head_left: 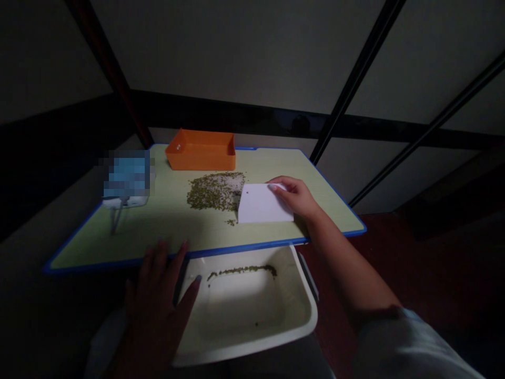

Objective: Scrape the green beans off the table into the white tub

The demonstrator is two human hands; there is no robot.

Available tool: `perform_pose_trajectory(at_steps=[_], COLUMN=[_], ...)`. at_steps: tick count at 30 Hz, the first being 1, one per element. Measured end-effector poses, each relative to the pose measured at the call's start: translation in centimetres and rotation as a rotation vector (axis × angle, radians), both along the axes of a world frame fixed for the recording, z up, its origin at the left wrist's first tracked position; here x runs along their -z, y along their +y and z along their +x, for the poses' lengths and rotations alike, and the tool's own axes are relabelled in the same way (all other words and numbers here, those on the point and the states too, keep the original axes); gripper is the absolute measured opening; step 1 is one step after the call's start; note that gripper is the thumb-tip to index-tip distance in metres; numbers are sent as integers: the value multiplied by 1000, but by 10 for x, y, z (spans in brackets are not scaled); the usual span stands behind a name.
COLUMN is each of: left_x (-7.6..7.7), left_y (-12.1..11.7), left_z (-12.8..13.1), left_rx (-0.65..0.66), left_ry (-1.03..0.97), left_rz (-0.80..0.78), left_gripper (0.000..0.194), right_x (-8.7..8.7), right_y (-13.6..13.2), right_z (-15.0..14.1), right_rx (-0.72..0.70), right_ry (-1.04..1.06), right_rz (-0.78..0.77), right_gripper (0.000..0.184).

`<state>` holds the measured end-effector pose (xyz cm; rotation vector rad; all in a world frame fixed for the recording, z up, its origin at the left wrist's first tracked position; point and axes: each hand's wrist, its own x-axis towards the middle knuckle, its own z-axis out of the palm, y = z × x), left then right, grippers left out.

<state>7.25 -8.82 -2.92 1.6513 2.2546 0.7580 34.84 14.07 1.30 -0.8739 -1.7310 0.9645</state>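
My right hand has its grip clamped on the white card, thumb on the face, at the end away from the grains. These lie spread on the surface to the left of the grip, right by the card's free left edge; the card's long axis runs left to right, toward them. The card makes the right the nearer side. My left hand is empty, fingers apart, by the left side of the basin, below the surface's near edge; whether it touches the rim, I cannot tell.
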Motion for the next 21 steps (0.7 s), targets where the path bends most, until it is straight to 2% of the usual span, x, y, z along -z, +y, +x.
perform_pose_trajectory(at_steps=[14,21], left_x=[-7,-2], left_y=[-2,0], left_z=[4,-2], left_rx=[2,8], left_ry=[-39,-5], left_rz=[-2,-18], left_gripper=[65,72], right_x=[-2,-3], right_y=[-4,-6], right_z=[-1,-3], right_rx=[-45,-87], right_ry=[-29,-70], right_rz=[-37,-80], right_gripper=[49,56])
